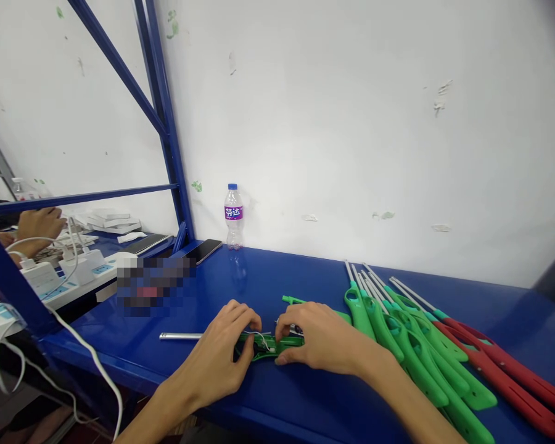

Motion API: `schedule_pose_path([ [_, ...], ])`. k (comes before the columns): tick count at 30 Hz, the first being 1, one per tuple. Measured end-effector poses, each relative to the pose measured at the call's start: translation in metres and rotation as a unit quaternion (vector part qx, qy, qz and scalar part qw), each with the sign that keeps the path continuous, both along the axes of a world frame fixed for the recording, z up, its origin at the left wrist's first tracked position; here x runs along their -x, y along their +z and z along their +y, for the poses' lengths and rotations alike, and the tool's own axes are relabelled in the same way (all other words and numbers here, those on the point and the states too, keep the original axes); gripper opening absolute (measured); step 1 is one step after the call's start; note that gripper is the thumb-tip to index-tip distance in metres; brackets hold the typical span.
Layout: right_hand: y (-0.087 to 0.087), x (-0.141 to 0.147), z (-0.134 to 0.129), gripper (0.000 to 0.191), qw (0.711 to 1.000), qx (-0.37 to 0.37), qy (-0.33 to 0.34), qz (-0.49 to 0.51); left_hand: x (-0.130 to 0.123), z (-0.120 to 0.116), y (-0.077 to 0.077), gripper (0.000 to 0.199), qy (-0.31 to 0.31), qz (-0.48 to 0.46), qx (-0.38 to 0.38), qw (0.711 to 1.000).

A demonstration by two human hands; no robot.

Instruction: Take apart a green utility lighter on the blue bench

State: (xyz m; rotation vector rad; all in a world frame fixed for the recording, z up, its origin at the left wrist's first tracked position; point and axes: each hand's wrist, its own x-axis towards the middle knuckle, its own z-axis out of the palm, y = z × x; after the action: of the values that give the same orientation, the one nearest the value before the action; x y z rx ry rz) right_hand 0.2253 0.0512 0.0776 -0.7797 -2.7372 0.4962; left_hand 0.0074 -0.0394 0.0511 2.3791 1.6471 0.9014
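Note:
A long-nosed green lighter (269, 346) lies opened on the blue table, with its inner parts and a pale wire showing. Its silver barrel (180, 336) points left. My left hand (219, 351) grips the lighter's body near the barrel, thumb at the near edge and fingers curled over the far side. My right hand (326, 338) is closed around the handle end, its fingertips by the wire; exactly what they pinch is partly hidden. Behind my right hand lies another green plastic piece (292, 300), partly covered by it.
Several green lighters (411, 361) and two red lighters (513, 379) are heaped at the right. A bottle (234, 219) and a phone (204, 251) stand and lie by the wall. Beyond the blue frame (169, 142) are power strips (86, 271), cables and another person's hand (39, 228).

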Motion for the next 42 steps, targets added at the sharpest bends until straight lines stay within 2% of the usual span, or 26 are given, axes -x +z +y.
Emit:
schedule_pose_path([
  [10,0.006,-0.002,-0.003,0.010,1.000,0.007,-0.001,0.013,0.004,0.004,-0.006,0.023,0.022,-0.007,-0.007,1.000],
  [17,0.001,-0.001,0.004,0.018,0.999,-0.029,-0.013,0.006,0.003,0.004,-0.006,0.026,0.027,-0.006,0.024,0.999],
  [23,-0.002,-0.001,0.006,0.018,0.999,-0.048,-0.023,0.008,0.003,0.007,-0.009,0.021,0.037,0.001,0.013,0.999],
  [29,0.004,0.000,0.003,0.020,0.998,-0.027,-0.017,0.053,0.004,0.006,-0.009,0.021,0.042,-0.011,-0.004,0.999],
  [42,0.005,0.000,0.003,0.028,0.995,0.002,-0.066,0.074,0.007,0.007,-0.014,0.029,0.043,-0.016,0.015,0.999],
])
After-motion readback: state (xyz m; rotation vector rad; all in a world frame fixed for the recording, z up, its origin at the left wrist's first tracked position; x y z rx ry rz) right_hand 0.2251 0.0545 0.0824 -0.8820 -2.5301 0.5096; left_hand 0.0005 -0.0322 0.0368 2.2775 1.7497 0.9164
